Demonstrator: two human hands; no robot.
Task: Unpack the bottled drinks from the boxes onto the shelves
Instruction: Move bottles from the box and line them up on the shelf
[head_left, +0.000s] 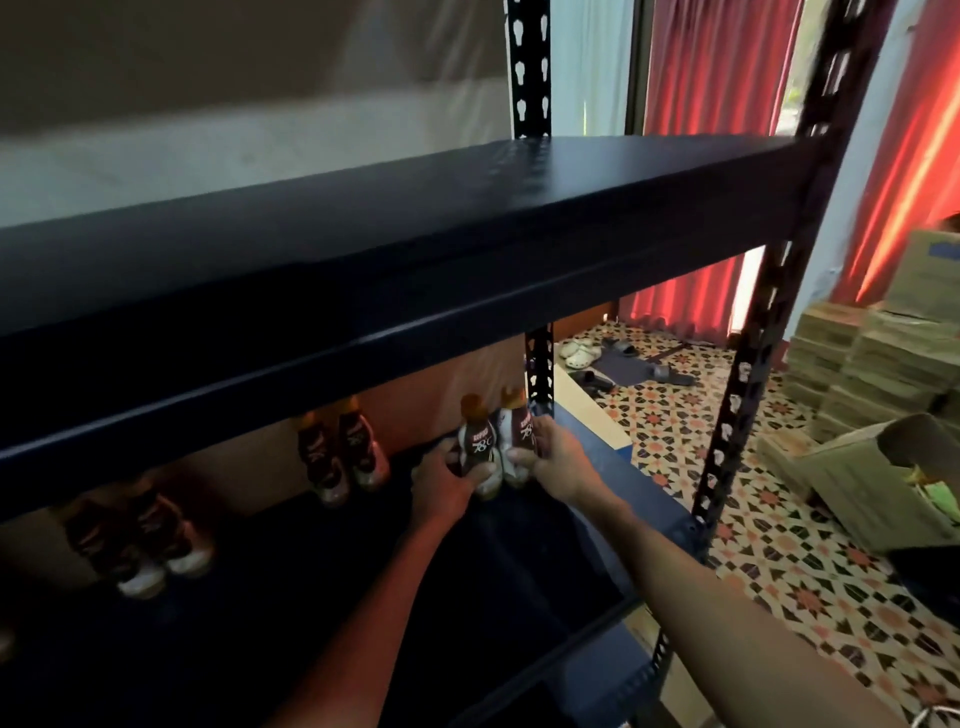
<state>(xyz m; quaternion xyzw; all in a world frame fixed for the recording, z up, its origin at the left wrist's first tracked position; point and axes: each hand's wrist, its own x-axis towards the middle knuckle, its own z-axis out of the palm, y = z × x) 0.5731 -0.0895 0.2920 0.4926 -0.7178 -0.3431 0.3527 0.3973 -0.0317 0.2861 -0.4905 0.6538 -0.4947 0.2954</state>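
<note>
Deep under the upper shelf (395, 228), both hands reach to the back right corner of the lower shelf (322, 613). Left hand (441, 475) wraps its fingers around a brown bottle (477, 447); right hand (556, 457) closes on a second bottle (519, 436) just beside it, the two bottles touching. Both stand roughly upright, long axes vertical, orange caps up and labels facing the camera. Further left on the same shelf stand two more pairs of bottles (343, 452), (140, 535), caps toward the upper shelf. Right of the black rack, an opened cardboard box (857, 483) lies on the patterned floor (779, 571), with stacked boxes (857, 364) behind it.
</note>
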